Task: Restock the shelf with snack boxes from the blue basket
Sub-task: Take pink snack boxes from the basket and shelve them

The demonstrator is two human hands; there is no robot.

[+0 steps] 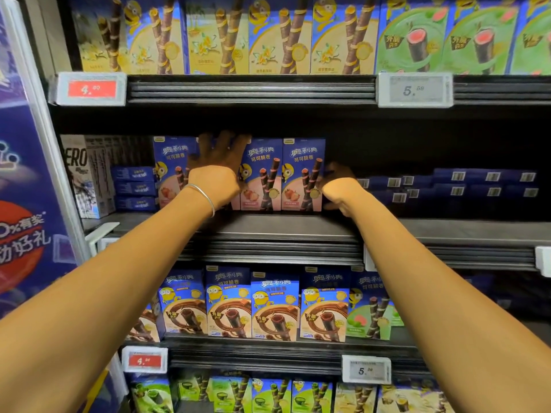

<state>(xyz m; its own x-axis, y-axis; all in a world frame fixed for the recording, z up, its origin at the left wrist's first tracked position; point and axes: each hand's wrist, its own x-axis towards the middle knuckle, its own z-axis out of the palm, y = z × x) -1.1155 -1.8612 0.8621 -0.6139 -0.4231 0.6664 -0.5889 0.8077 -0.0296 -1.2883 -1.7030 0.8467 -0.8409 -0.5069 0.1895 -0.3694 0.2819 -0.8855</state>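
Left hand (220, 162), fingers splayed, presses flat on a strawberry snack box (235, 205) on the middle shelf (298, 228), hiding most of it. Right hand (340, 186) meets the right edge of the end box (302, 174); its fingers lie in shadow, so the grip cannot be told.

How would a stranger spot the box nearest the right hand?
Look at the dim middle shelf. A row of upright blue-and-pink strawberry boxes stands there; take the rightmost box, beside the right hand. Only flat-stacked blue boxes lie beyond it.
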